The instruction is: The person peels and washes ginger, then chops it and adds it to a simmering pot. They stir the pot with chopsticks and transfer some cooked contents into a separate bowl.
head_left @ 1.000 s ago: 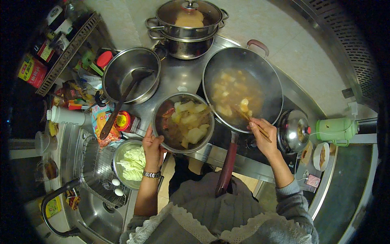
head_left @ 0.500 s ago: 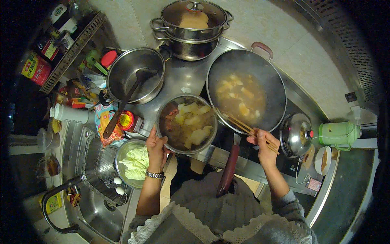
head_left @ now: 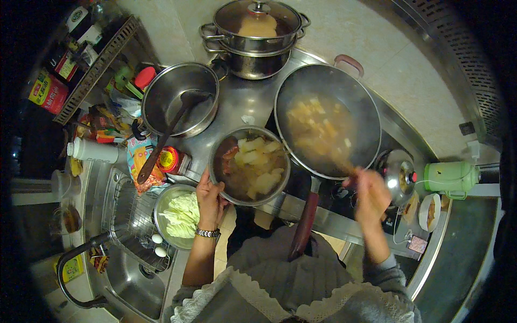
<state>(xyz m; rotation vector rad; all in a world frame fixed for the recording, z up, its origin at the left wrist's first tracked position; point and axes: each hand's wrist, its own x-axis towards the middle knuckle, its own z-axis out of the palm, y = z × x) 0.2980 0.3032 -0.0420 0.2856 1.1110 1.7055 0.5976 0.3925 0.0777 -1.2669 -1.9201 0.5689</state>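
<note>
My left hand [head_left: 209, 195] grips the near-left rim of a metal bowl [head_left: 276, 194] holding pale yellowish chunks and some reddish bits in broth. The bowl sits beside the wok, tilted or level I cannot tell. Chopsticks [head_left: 343, 163], smeared by motion, are in my right hand [head_left: 372, 195] and reach over the wok's near edge into the food. Inside the dark wok [head_left: 323, 81], yellowish and white pieces [head_left: 322, 128] lie in brownish liquid, with a haze of steam above. Its long reddish-brown handle [head_left: 305, 223] points toward me.
A steel pot [head_left: 156, 102] with a dark ladle [head_left: 161, 148] stands left, a lidded steamer [head_left: 253, 64] behind. Near the sink [head_left: 132, 285] are a bowl of cut cabbage [head_left: 182, 215] and two eggs [head_left: 159, 245]. A domed lid [head_left: 396, 183] and green flask [head_left: 449, 176] sit right.
My right hand has shifted right and slightly lower and is now blurred, with the chopsticks pushed in among the food. Pieces in the wok have moved about. My left hand and the bowl hardly differ.
</note>
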